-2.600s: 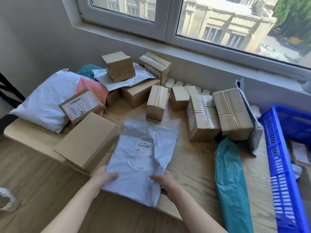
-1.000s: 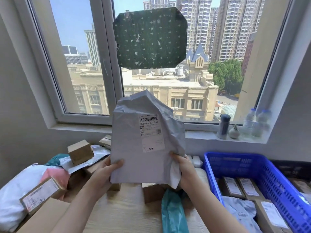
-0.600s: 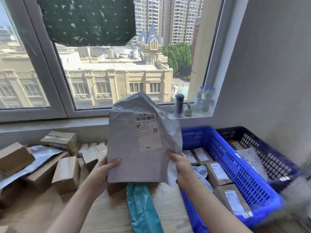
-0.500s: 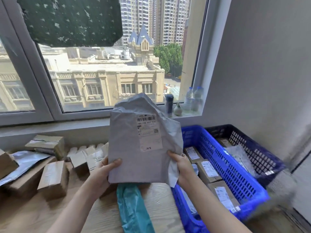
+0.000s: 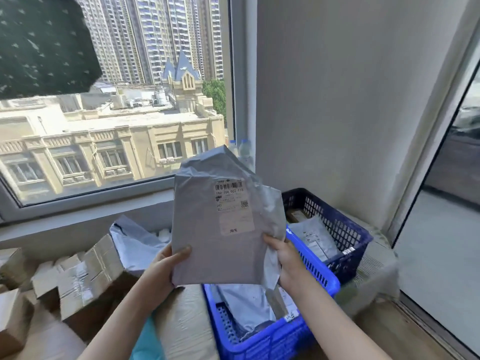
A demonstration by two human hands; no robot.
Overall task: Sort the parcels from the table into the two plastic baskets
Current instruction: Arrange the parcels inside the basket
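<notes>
I hold a grey plastic mailer parcel (image 5: 213, 235) upright in front of me, its white barcode label facing me. My left hand (image 5: 166, 266) grips its lower left edge with the thumb on the front. My right hand (image 5: 283, 258) grips its lower right edge. The parcel hangs above the near end of a bright blue basket (image 5: 275, 336), which holds grey mailers and labelled boxes. Behind it to the right stands a dark blue basket (image 5: 345, 229) with a grey mailer and a box inside.
Several taped cardboard boxes (image 5: 85, 276) and a grey-white mailer (image 5: 137, 242) lie on the wooden table at the left. A teal bag (image 5: 148, 344) lies at the bottom centre. A window and sill run behind, a grey wall stands to the right, and a glass door is at far right.
My view has swung right, from the parcel pile to the baskets. Both hands have carried the grey mailer rightward, so it now hangs over the bright blue basket.
</notes>
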